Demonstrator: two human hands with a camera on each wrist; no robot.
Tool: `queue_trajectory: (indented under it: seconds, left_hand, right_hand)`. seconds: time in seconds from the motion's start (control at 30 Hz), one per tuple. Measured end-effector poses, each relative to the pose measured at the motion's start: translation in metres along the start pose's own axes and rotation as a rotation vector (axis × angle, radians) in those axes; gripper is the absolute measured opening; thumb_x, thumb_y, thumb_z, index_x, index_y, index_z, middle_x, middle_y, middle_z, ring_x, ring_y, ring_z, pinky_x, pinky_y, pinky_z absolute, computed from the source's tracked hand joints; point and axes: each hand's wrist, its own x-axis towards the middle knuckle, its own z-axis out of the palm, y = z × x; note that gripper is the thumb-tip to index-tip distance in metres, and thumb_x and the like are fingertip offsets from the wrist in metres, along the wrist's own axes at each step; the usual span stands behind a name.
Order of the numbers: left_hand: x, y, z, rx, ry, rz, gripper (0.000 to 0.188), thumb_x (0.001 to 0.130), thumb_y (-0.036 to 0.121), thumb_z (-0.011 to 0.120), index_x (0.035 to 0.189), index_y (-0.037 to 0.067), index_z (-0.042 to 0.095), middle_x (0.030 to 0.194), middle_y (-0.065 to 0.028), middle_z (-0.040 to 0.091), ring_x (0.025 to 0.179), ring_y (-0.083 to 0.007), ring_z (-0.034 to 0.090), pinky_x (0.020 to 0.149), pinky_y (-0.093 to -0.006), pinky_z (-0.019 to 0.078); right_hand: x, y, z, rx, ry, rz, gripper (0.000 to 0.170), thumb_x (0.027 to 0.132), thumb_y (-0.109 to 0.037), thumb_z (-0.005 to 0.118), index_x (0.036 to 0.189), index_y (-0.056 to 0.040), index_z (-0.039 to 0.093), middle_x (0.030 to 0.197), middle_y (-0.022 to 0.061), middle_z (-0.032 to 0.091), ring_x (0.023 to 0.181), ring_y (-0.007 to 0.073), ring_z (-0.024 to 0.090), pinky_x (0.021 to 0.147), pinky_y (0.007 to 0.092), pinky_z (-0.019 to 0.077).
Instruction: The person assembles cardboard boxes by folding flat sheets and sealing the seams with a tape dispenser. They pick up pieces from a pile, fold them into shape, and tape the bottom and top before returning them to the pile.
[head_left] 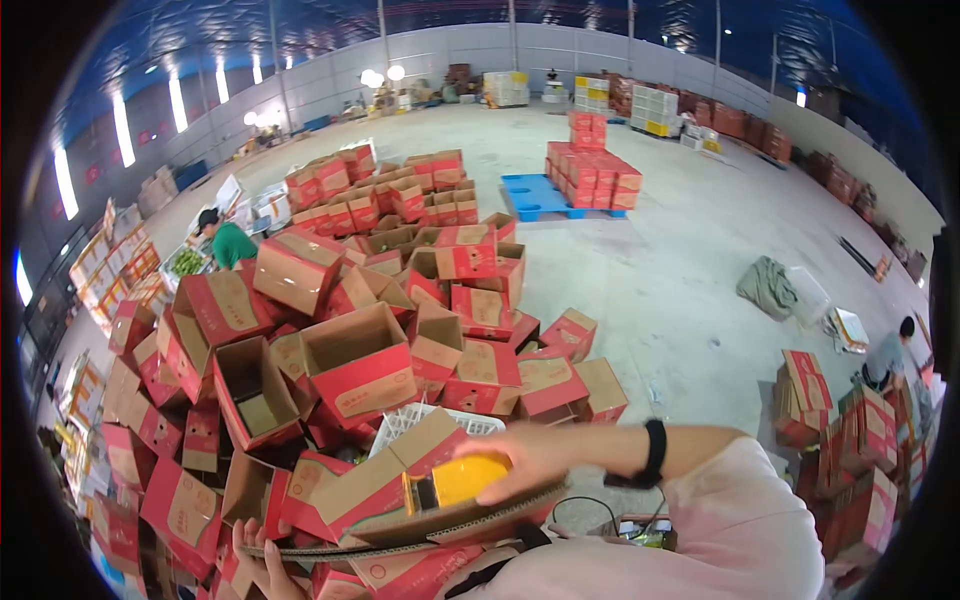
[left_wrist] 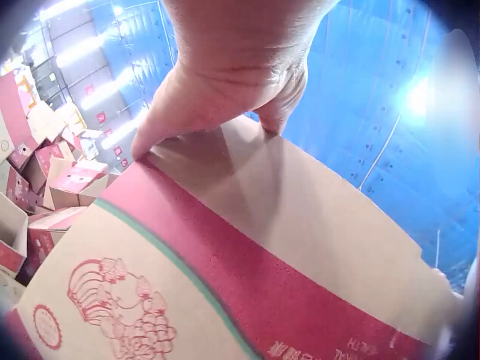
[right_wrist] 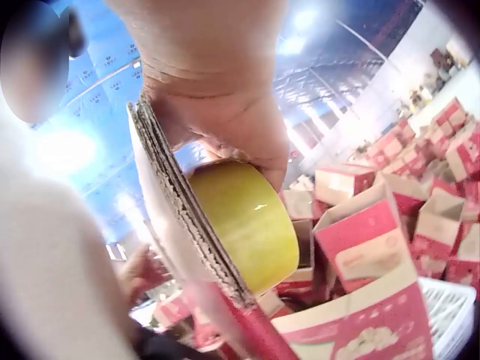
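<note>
My left hand grips one edge of a flattened red-and-tan carton, thumb and fingers on either side of it in the left wrist view. The carton stands on edge close against my body, printed with a red fruit basket. My right hand holds a thick roll of yellow packing tape right beside the carton's layered upper edge. In the head view a dark piece shows at the tape's left end. Part of the tape roll is hidden under my fingers.
A large heap of open red-and-tan boxes spreads ahead and left, with a white plastic crate among them. Filled cartons stand on a blue pallet. One person in green is at left, another at far right.
</note>
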Motion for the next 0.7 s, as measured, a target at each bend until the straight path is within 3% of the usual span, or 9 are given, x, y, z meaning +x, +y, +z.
queue_trajectory:
  seconds: [0.1, 0.17, 0.27, 0.33, 0.4, 0.5, 0.53, 0.67, 0.7]
  left_hand:
    - [-0.014, 0.038, 0.015, 0.071, -0.039, 0.057, 0.039, 0.096, 0.016, 0.049, 0.132, 0.003, 0.045, 0.121, -0.0201, 0.053, 0.105, -0.029, 0.056, 0.091, -0.038, 0.0452]
    - [-0.012, 0.04, 0.018, 0.062, -0.035, 0.002, 0.044, 0.095, 0.017, 0.05, 0.136, 0.002, 0.039, 0.127, -0.0192, 0.049, 0.111, -0.0296, 0.052, 0.096, -0.0388, 0.0409]
    - [-0.018, 0.038, 0.008, -0.001, -0.06, -0.05, 0.051, 0.096, 0.022, 0.05, 0.139, 0.001, 0.034, 0.133, -0.0189, 0.045, 0.118, -0.0306, 0.048, 0.102, -0.04, 0.0365]
    - [-0.023, 0.033, 0.001, -0.053, -0.09, -0.052, 0.052, 0.096, 0.027, 0.049, 0.139, 0.001, 0.034, 0.133, -0.0195, 0.045, 0.119, -0.0311, 0.048, 0.102, -0.0403, 0.0363]
    - [-0.03, 0.029, -0.002, -0.163, -0.734, 0.088, 0.032, 0.094, 0.019, 0.046, 0.121, 0.001, 0.05, 0.129, -0.0172, 0.045, 0.115, -0.026, 0.047, 0.099, -0.0393, 0.0379]
    - [0.009, 0.074, 0.076, 0.513, -0.691, 0.901, 0.027, 0.089, 0.024, 0.051, 0.097, 0.001, 0.061, 0.098, -0.0163, 0.063, 0.09, -0.0308, 0.062, 0.079, -0.0368, 0.0475]
    - [0.017, 0.069, 0.092, 0.499, -0.97, 0.926, 0.022, 0.086, 0.024, 0.054, 0.091, 0.006, 0.065, 0.089, -0.0108, 0.066, 0.082, -0.0286, 0.063, 0.075, -0.0361, 0.0474]
    - [0.018, 0.04, 0.118, 0.686, -1.423, 0.745, 0.03, 0.081, 0.031, 0.064, 0.102, 0.009, 0.066, 0.091, -0.0098, 0.067, 0.088, -0.0279, 0.064, 0.081, -0.0368, 0.0493]
    - [0.01, 0.019, 0.116, 0.688, -1.42, 0.746, 0.03, 0.081, 0.031, 0.064, 0.102, 0.009, 0.066, 0.091, -0.0098, 0.067, 0.088, -0.0279, 0.064, 0.081, -0.0368, 0.0493]
  right_hand:
    - [0.025, 0.008, -0.02, -0.315, 0.192, -0.146, 0.064, 0.079, -0.05, 0.064, 0.126, -0.0088, 0.048, 0.109, 0.016, 0.059, 0.097, 0.0343, 0.06, 0.079, 0.041, 0.0486]
    - [0.038, -0.008, -0.026, -0.635, 0.265, -0.114, 0.06, 0.078, -0.052, 0.063, 0.116, -0.0077, 0.052, 0.099, 0.0158, 0.061, 0.092, 0.035, 0.06, 0.074, 0.0448, 0.0483]
    - [0.063, -0.008, -0.036, -0.682, 0.185, -0.129, 0.059, 0.077, -0.055, 0.062, 0.111, -0.0076, 0.055, 0.099, 0.0162, 0.061, 0.091, 0.0339, 0.061, 0.071, 0.0479, 0.048]
    - [0.08, -0.002, -0.064, -0.577, 0.37, 0.009, 0.06, 0.073, -0.057, 0.063, 0.105, -0.0066, 0.059, 0.094, 0.0174, 0.064, 0.09, 0.0367, 0.061, 0.075, 0.047, 0.0483]
    - [0.101, -0.007, -0.06, -0.507, 0.42, -0.172, 0.063, 0.072, -0.058, 0.064, 0.107, -0.0064, 0.059, 0.094, 0.0172, 0.064, 0.092, 0.0364, 0.061, 0.077, 0.046, 0.0478]
    - [0.139, -0.031, -0.012, -0.396, 0.05, -0.291, 0.064, 0.074, -0.059, 0.064, 0.109, -0.0059, 0.06, 0.104, 0.0178, 0.063, 0.099, 0.0351, 0.06, 0.082, 0.0433, 0.0476]
    - [0.144, -0.033, -0.014, -0.394, 0.049, -0.295, 0.064, 0.074, -0.059, 0.064, 0.109, -0.0059, 0.06, 0.104, 0.0178, 0.063, 0.099, 0.0351, 0.06, 0.082, 0.0433, 0.0476]
    - [0.163, 0.01, -0.047, -0.032, 0.101, -0.159, 0.054, 0.084, -0.047, 0.063, 0.118, -0.0055, 0.056, 0.108, 0.0122, 0.062, 0.102, 0.0211, 0.059, 0.086, 0.0335, 0.0459]
    - [0.15, 0.024, -0.061, 0.134, 0.112, -0.074, 0.052, 0.086, -0.044, 0.063, 0.12, -0.0054, 0.055, 0.109, 0.0099, 0.061, 0.102, 0.0171, 0.058, 0.087, 0.0309, 0.0454]
